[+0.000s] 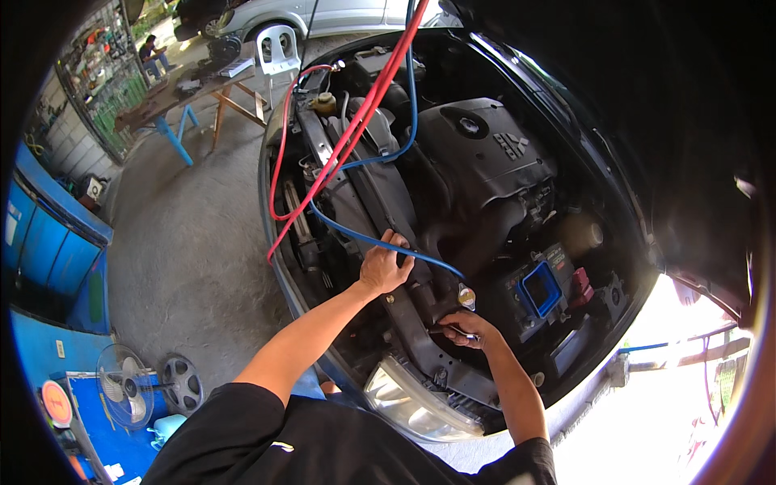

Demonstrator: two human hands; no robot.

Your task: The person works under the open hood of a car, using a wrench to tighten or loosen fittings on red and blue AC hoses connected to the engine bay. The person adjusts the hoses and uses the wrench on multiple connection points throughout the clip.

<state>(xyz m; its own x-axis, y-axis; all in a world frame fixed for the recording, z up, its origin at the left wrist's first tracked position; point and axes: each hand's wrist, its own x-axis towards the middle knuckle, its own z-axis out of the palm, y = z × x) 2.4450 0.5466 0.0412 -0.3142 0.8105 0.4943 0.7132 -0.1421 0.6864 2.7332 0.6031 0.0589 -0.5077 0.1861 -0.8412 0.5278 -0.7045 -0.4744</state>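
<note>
My left hand [384, 265] is on the dark plastic panel [396, 206] along the front of the engine bay, fingers curled down. A thin blue hose [368, 238] runs right by those fingers; whether they grip it or something under them is hidden. Lower right, my right hand [470, 330] is closed around a slim metal hand tool [461, 332], only part of which shows. Its tip points left at the panel, though what it touches is too dark to make out. Just above that hand sits a radiator cap [466, 297] with a pale label.
Red hoses [347, 137] hang across the bay. An engine cover [489, 149] fills the middle, and a battery [537, 291] lies to the right. The headlight [416, 400] is close to my body. Leftward stand a fan [125, 386], a workbench [190, 85] and a white chair [278, 50].
</note>
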